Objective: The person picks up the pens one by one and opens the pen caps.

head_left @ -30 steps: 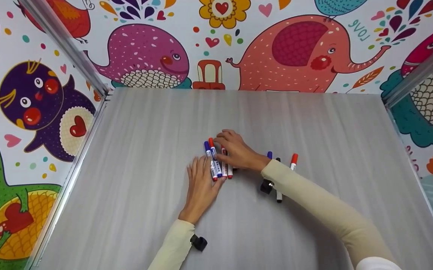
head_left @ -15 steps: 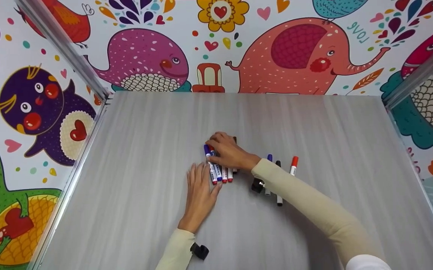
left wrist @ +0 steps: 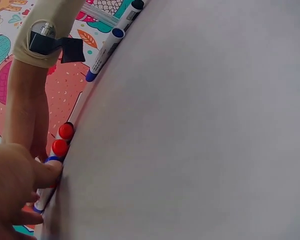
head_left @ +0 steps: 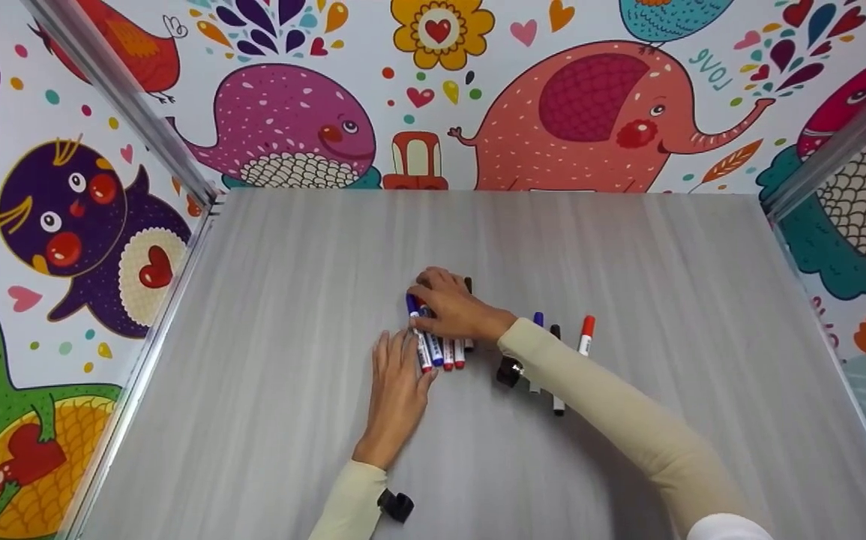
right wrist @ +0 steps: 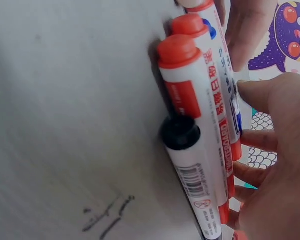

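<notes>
Several whiteboard markers lie side by side in a row mid-table. In the head view a blue-capped marker (head_left: pixel 412 303) is at the row's left, then a blue-ended marker (head_left: pixel 436 352), red-ended markers (head_left: pixel 448 355) and a black-capped marker (head_left: pixel 468 285) at the right. My right hand (head_left: pixel 451 307) lies across the row's far half, hiding caps; its thumb and fingertips touch the markers in the right wrist view. My left hand (head_left: pixel 395 390) rests at the row's left side, fingers extended, thumb near the red ends (left wrist: pixel 60 147).
Right of the row, under and beside the right sleeve, lie another blue-capped marker (head_left: pixel 538 321), another black-capped marker (head_left: pixel 557 397) and a red-capped marker (head_left: pixel 587 334). Dark scribbles (right wrist: pixel 110 217) mark the surface. Cartoon-printed walls (head_left: pixel 298 120) border the grey table (head_left: pixel 268 315).
My right hand has moved left across the row to the leftmost markers, uncovering the black-capped marker on the row's right. My left hand has drawn back slightly toward me.
</notes>
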A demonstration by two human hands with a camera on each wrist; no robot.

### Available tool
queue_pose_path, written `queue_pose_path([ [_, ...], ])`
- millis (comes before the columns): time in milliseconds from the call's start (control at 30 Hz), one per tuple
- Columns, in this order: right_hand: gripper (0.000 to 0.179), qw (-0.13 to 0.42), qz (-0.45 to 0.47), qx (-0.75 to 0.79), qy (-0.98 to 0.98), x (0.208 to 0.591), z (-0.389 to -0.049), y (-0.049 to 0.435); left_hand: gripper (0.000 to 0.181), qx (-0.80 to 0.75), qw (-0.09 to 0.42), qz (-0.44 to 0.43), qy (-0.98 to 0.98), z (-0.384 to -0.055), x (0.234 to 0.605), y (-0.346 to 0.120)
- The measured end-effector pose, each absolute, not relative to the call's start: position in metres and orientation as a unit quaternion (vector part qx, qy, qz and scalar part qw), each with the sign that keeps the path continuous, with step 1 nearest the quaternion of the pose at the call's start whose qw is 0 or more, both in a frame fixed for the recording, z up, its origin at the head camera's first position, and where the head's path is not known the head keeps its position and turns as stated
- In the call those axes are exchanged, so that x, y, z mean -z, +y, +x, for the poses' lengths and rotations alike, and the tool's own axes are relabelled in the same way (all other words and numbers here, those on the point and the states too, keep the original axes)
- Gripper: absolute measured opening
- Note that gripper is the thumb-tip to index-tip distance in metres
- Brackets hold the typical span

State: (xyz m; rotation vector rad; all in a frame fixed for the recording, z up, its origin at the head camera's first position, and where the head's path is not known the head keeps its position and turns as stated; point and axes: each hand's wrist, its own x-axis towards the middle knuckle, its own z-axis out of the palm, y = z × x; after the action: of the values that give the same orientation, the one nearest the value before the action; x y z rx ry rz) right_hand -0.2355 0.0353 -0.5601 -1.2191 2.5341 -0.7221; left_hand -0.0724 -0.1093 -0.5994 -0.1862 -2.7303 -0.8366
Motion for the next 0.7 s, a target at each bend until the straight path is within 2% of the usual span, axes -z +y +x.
queue_pose_path([
  [300,0.048,0.118,-0.414,0.309,0.848,0.545,-0.233,0.045,0.075,0.334,0.117,-0.07,-0.933,-0.072,0.58,-0.12],
  [700,0.04,0.085,-0.414,0.333,0.843,0.514,-0.219,0.08,0.098,0.399,0.027,-0.106,-0.911,-0.079,0.553,-0.119],
])
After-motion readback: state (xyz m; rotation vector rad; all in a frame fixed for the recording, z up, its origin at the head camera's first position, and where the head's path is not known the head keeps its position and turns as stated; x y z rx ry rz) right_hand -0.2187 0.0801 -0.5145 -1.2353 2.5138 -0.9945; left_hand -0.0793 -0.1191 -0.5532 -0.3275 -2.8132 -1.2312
